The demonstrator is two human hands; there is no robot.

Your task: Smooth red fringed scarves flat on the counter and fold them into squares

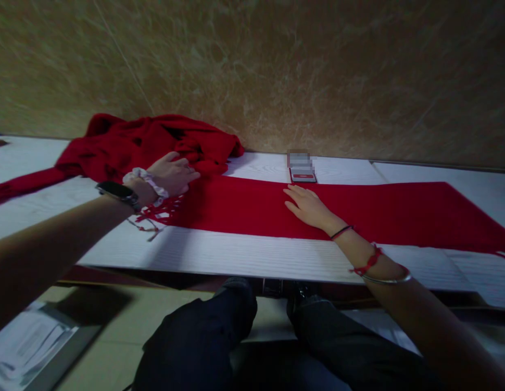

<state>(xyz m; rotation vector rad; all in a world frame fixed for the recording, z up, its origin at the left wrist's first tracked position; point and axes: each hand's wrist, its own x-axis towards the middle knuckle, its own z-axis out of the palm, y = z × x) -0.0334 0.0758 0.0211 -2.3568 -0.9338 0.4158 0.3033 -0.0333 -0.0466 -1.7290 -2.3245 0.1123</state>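
Observation:
A long red scarf (244, 209) lies flat along the white table, with fringes at both ends. My right hand (309, 207) rests palm down on its middle, fingers stretched out. Over the scarf's left end is my left hand (173, 175), its fingers apart and slightly bent, holding nothing that I can see. The left palm and fingertips are partly hidden from this angle. Just behind that hand, a crumpled heap of red fabric (134, 144) sits against the wall, one strip trailing off to the left.
A phone (303, 169) lies behind the scarf, near the wall. The marbled wall (277, 76) runs along the back of the white table (236, 254). Below the front edge are my legs (199, 336), and a grey box with papers (32, 345) stands at lower left.

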